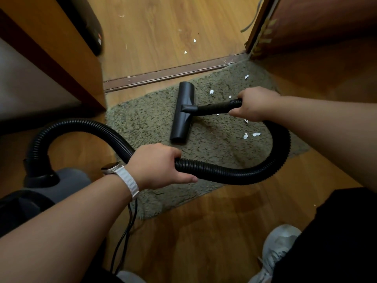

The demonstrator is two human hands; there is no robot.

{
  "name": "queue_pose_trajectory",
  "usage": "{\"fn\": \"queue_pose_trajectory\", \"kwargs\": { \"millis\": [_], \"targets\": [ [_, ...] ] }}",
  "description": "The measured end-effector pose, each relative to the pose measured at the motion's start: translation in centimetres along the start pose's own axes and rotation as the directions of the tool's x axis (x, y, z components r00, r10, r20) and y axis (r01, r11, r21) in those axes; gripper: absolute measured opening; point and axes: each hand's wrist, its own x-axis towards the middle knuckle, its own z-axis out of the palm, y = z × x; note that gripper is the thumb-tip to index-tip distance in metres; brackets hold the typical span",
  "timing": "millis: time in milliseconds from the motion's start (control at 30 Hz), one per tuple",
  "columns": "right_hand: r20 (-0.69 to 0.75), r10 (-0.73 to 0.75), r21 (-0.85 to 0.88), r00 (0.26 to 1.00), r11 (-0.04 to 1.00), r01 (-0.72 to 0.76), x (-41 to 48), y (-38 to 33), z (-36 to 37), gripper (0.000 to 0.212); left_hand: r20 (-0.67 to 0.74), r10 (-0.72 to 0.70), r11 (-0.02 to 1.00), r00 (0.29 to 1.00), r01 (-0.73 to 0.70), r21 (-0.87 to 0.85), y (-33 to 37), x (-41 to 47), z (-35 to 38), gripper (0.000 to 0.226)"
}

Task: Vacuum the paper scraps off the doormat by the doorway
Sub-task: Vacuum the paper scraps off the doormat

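Note:
A grey-green shaggy doormat (142, 123) lies on the wood floor just inside the door threshold. The black vacuum floor nozzle (182, 113) rests flat on the middle of the mat. My right hand (255, 104) grips the black wand just behind the nozzle. My left hand (157, 165) holds the ribbed black hose (234, 172), which loops round the mat's right side. Several white paper scraps (245, 136) lie on the mat to the right of the nozzle, one near the far corner (246, 76).
The grey vacuum body (61, 184) sits at the left with thin cables (124, 237) trailing down. A brown threshold strip (163, 75) crosses the doorway; more scraps (194, 40) lie beyond it. The door frame (67, 58) stands left, the open door (306, 23) right. My grey shoe (279, 246) is bottom right.

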Motion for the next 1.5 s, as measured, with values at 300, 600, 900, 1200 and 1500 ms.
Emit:
{"fn": "queue_pose_trajectory", "kwargs": {
  "millis": [300,600,900,1200,1500],
  "targets": [
    [0.023,0.105,0.051,0.994,0.993,-0.106,-0.6,1.8,-1.3,0.042,0.004,0.007,1.0,1.0,-0.007,-0.03,0.4,-0.1,-0.5,0.066],
    [0.0,0.161,0.038,0.987,0.986,-0.161,-1.4,4.2,-1.7,0.038,0.004,0.011,0.998,1.0,-0.011,-0.054,1.1,0.3,-0.5,0.066],
    [-0.003,0.023,0.046,1.0,0.999,-0.022,-1.1,2.0,-0.8,0.033,0.013,0.009,1.0,1.0,-0.009,-0.017,1.0,-0.3,-0.5,0.065],
    [0.034,-0.048,-0.057,0.998,0.997,0.05,-1.7,2.1,-0.1,0.03,0.007,0.01,1.0,1.0,-0.01,-0.004,1.6,0.3,-0.1,0.063],
    [-0.018,0.127,0.087,0.992,0.988,-0.125,-1.9,6.1,-1.4,0.033,-0.001,-0.005,1.0,1.0,0.005,-0.015,3.0,1.8,-0.3,0.065]
  ]
}}
